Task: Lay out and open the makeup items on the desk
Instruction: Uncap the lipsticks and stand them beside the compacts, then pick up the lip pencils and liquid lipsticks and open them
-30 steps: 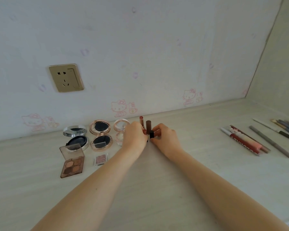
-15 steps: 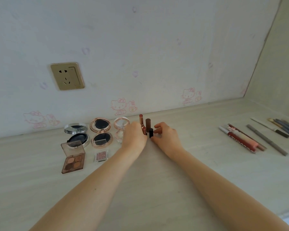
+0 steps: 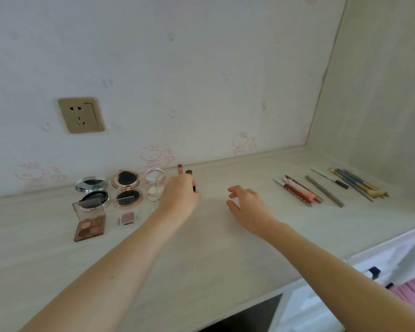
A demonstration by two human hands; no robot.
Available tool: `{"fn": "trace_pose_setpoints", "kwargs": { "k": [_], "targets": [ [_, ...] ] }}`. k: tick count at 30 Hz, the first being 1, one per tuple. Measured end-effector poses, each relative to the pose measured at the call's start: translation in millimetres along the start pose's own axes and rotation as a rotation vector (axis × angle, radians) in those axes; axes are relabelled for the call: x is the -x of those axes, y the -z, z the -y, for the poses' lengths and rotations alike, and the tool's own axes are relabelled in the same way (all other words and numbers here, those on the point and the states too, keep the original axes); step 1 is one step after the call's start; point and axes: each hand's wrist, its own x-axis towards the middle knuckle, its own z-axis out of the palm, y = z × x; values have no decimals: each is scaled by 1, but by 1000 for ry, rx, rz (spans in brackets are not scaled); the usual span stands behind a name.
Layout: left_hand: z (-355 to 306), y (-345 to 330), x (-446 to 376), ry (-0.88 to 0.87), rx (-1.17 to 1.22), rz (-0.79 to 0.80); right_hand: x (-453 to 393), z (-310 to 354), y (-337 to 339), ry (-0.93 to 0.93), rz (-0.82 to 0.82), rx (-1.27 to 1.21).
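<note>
You are standing the slim lipsticks [image 3: 180, 169] upright near the wall — your left hand [image 3: 180, 196] is curling around a dark tube [image 3: 194, 185] there, steadying it on the pale wood-grain table [image 3: 201, 248]. Your right hand [image 3: 247, 207] is hovering apart, fingers loosely spread, holding nothing. Round glossy compacts [image 3: 127, 188] are lying opened at left; thin pencils and brushes [image 3: 331, 188] are lying in a row at right — probably next to uncap.

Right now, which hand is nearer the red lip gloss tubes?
Right. The right hand hangs open over bare desk, just left of the red lip gloss tubes. The left hand is farther left, at the upright lipsticks.
</note>
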Motion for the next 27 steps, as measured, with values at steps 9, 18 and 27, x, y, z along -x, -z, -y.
{"fn": "trace_pose_setpoints", "kwargs": {
  "k": [9,18,27],
  "targets": [
    [-34,-39,34,-124,-2,83,59,-44,51,-25,-9,186],
    [-81,-91,34,-416,-53,217,70,-92,92,-60,-39,336],
    [-119,-133,-11,-462,-81,319,42,-143,105,-143,-39,365]
  ]
}}
